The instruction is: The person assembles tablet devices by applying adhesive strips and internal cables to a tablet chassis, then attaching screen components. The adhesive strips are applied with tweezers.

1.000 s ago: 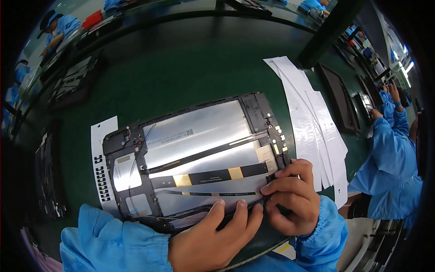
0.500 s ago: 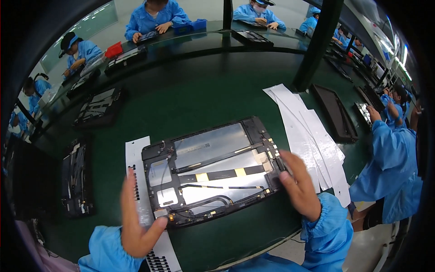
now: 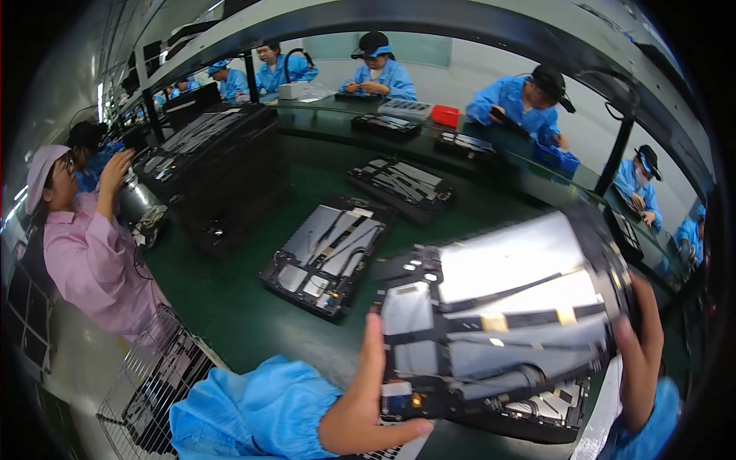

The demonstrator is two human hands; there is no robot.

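An opened tablet (image 3: 506, 264), with silver plates, black ribbon cables and yellow tape patches in a black frame, is lifted and tilted in front of me. My left hand (image 3: 364, 410) grips its left end, the thumb low by the near corner and the fingers up along the edge. At the opposite end, my right hand (image 3: 640, 356) closes round the black edge. Beneath it, a second opened tablet (image 3: 556, 410) lies partly covered on the green table. Motion blurs the held tablet's far right corner.
Left of the held tablet lie another opened tablet (image 3: 326, 257) and one farther back (image 3: 402, 186). A tall dark stack (image 3: 230, 172) stands at the left, near a person in pink (image 3: 96, 253) and a wire basket (image 3: 157, 376). People in blue work across the table, beside a red bin (image 3: 445, 116).
My view has swung left. Before, my hands were apart at both ends of a tablet lying on the table; now both grip a raised tablet, with another under it.
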